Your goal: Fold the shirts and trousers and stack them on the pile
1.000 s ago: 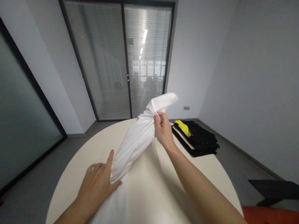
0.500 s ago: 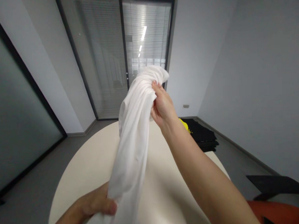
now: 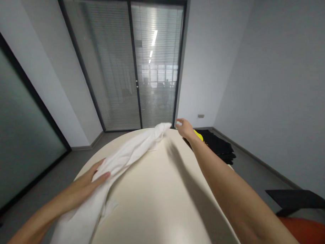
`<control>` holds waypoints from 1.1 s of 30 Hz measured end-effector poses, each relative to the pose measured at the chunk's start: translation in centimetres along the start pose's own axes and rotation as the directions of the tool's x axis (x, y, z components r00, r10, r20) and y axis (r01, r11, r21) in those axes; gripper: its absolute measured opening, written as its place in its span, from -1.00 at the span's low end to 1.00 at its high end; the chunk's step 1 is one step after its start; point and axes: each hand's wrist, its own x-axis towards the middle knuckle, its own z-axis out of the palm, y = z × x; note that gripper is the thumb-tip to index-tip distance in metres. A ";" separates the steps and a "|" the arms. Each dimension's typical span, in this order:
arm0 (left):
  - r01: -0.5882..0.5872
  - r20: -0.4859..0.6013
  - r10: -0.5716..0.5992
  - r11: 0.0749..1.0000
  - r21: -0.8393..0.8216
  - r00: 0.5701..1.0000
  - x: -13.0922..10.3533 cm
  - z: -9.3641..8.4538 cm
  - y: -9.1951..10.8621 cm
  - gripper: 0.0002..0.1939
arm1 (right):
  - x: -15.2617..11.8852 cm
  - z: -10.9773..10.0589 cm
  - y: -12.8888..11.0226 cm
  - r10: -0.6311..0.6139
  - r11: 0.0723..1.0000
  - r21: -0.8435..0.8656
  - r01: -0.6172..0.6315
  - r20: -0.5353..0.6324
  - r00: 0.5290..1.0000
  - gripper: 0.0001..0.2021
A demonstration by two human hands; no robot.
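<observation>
A long white cloth, bunched lengthwise, runs from the near left of the round table to its far edge. Its kind of garment, if any, does not show. My left hand rests on the near half of this cloth, thumb and fingers spread apart over it. Beyond the cloth's far end, slightly to the right, my right hand reaches out with fingers extended, apart from the cloth and holding nothing.
The cream round table fills the lower middle. On its far right lies a stack of black fabric with a yellow item beside it. An orange and black chair stands lower right. Glass doors are behind.
The raised far end of the white cloth has come down onto the table. My right hand has let go and lowered to the right; my left hand has shifted forward and its fingers have spread.
</observation>
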 end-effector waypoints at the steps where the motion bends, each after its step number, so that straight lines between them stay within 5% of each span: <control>1: -0.003 0.089 -0.006 0.994 0.105 0.996 0.2 1.2 -0.9 -0.15 | -0.5 -1.1 1.7 0.020 0.997 -0.077 -0.024 -0.046 0.999 -0.60; 3: -0.016 0.204 -0.051 0.949 0.315 0.978 -0.2 4.0 -2.6 -0.11 | -1.5 -3.5 4.9 0.054 0.867 -0.475 -0.147 -0.203 0.978 -0.56; 6: -0.033 0.177 -0.069 0.857 0.514 0.982 -1.2 7.0 -3.9 -0.26 | -2.7 -6.9 9.3 0.233 0.638 -0.663 -0.392 -0.318 0.919 -0.50; 8: -0.068 0.082 0.026 0.827 0.558 0.996 -1.8 8.2 -3.6 -0.28 | -3.6 -8.6 11.4 0.322 0.627 -0.676 -0.388 -0.229 0.918 -0.63; 10: -0.158 -0.002 0.189 0.830 0.535 0.982 -2.2 9.3 -2.6 -0.28 | -4.9 -9.2 12.4 0.252 0.692 -0.653 -0.307 -0.180 0.951 -0.73; 13: -0.363 -0.043 0.415 0.838 0.408 0.909 -2.8 11.4 -0.7 -0.32 | -8.3 -8.6 10.8 0.022 0.861 -0.501 -0.088 -0.137 0.990 -0.76; 16: -0.445 -0.078 0.489 0.841 0.309 0.869 -3.6 13.4 0.4 -0.27 | -13.4 -6.9 6.7 -0.272 0.932 -0.272 0.240 -0.089 0.958 -0.77; 19: -0.438 -0.103 0.471 0.867 0.240 0.876 -4.4 14.2 0.8 -0.21 | -18.9 -5.6 2.7 -0.391 0.903 -0.090 0.419 0.228 0.892 -0.76; 24: -0.494 -0.073 0.515 0.847 0.196 0.854 -4.6 14.0 1.0 -0.21 | -24.5 -4.3 2.3 -0.191 0.965 -0.064 0.253 0.486 0.853 -0.70; 33: -0.353 -0.036 0.351 0.934 -0.059 0.936 -4.4 13.7 2.2 -0.38 | -25.6 -1.7 4.0 -0.112 0.960 -0.180 0.216 0.458 0.882 -0.85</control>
